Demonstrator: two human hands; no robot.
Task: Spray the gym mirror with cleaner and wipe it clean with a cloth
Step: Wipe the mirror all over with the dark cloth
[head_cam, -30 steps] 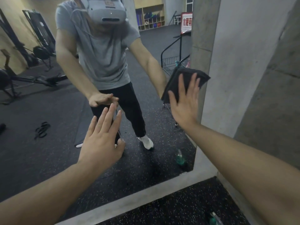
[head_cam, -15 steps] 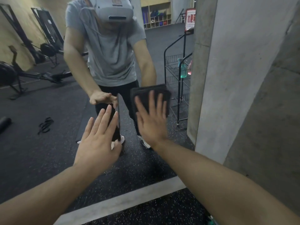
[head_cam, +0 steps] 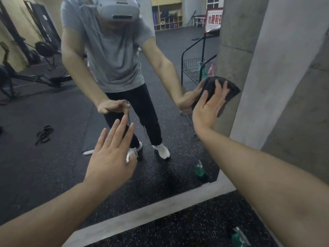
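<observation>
Under the flat right hand (head_cam: 207, 108), the cloth (head_cam: 229, 90) presses the mirror (head_cam: 53, 166); keep even pressure, overlapping strokes. Left hand (head_cam: 111, 157) open, empty.

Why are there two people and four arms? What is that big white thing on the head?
There is only one person, standing before a big wall mirror. The picture comes from a camera worn on the head, inside that white headset you see reflected. The two near arms are real; the far ones are reflections. The right hand presses a dark grey folded cloth flat against the glass to wipe it. The left hand is open and holds nothing. A green spray bottle of cleaner stands on the speckled black floor by the mirror.
</observation>
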